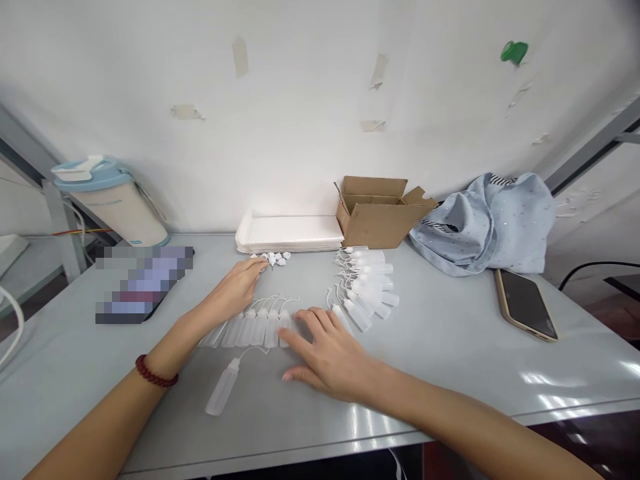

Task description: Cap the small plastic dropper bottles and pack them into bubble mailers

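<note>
- Surface (440, 333): we place all bottles, caps and packaging on it, the wall (300, 147) behind.
- Bottle row (257, 329): middle, left of centre, side by side, tubes toward the wall.
- Single bottle (223, 389): before the row, apart from it, nearest us.
- Bottle arc (367, 287): right of the row, tubes pointing left.
- Small caps (280, 259): loose group behind the row, just before the flat stack (293, 233).
- Carton (380, 223): right of that stack, behind the arc.
- Cloth bag (517, 220): right of the carton; phone (530, 307) before it.
- Flask (120, 213): back left; we note a flat device (150, 287) before it.
</note>
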The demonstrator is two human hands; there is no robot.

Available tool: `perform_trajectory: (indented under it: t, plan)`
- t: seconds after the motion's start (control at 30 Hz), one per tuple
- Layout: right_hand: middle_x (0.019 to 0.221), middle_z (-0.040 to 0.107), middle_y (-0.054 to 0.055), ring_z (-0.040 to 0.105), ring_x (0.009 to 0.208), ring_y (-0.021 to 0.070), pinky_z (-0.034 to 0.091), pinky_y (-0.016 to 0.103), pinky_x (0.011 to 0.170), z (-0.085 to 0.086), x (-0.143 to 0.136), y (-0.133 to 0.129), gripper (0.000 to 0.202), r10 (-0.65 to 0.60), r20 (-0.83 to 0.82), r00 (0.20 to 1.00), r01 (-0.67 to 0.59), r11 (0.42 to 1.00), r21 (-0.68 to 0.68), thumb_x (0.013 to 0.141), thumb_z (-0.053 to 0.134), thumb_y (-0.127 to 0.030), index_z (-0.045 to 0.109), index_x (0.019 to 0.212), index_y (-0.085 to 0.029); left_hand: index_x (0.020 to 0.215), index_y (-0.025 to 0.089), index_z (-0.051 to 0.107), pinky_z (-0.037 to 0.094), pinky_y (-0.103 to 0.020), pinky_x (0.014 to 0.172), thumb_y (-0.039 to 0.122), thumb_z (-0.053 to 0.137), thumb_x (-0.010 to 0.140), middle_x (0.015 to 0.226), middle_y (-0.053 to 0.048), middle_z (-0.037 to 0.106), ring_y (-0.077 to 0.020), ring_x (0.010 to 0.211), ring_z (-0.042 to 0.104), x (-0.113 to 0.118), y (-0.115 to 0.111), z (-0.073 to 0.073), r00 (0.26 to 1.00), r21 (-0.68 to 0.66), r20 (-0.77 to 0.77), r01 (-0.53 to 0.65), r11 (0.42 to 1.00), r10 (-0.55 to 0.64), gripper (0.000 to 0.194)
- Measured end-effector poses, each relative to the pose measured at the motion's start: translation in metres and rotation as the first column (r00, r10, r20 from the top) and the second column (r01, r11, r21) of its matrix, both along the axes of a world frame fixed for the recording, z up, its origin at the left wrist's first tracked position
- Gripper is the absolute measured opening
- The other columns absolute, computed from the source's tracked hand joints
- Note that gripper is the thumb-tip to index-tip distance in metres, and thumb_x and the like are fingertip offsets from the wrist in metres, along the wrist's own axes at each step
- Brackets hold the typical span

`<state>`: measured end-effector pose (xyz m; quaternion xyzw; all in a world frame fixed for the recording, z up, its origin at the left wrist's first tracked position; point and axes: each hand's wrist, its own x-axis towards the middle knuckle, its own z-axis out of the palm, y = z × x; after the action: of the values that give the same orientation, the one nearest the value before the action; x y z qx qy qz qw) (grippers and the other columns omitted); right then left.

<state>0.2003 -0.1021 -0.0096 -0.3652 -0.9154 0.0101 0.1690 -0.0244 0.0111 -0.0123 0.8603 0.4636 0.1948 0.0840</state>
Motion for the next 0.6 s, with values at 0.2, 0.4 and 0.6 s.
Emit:
perform_trajectory:
  t: [0.2,0.4,0.6]
  plan:
    - [0.106,0.054,0.013,0.046,0.095,0.0262,0.040,0.039,0.077,-0.002,-0.002,0.002,0.050,-0.031,0.023,0.999,0.032,0.999,-0.014,0.089,0.037,-0.058,0.053,0.115,-0.019,0.112,0.014,0.057,0.043,-0.045,0.094,0.018,0.030,0.086,0.115,-0.014,0.060,-0.0287,0.107,0.055,0.001,0.000,0.003,1.000,-0.024,-0.001,-0.013,1.000,0.013,0.037]
    - [0.088,0.053,0.010,0.045,0.081,0.0219,0.037,0.033,0.068,-0.005,-0.002,0.001,0.032,-0.128,0.028,0.991,0.127,0.992,0.002,0.094,0.038,-0.042,0.057,0.098,-0.017,0.099,0.015,0.058,0.048,-0.039,0.080,0.023,0.032,0.087,0.101,-0.012,0.062,-0.0252,0.090,0.059,0.001,-0.003,0.009,0.999,-0.064,-0.021,-0.042,0.997,0.041,0.030]
    - [0.081,0.053,0.008,0.045,0.074,0.0207,0.033,0.031,0.065,-0.005,-0.001,0.002,0.019,-0.207,0.066,0.976,0.204,0.978,0.047,0.092,0.044,-0.032,0.056,0.088,-0.018,0.089,0.018,0.058,0.048,-0.037,0.078,0.030,0.038,0.086,0.091,-0.008,0.062,-0.0248,0.088,0.058,0.005,-0.009,0.011,0.998,-0.087,-0.036,-0.051,0.995,0.048,0.023]
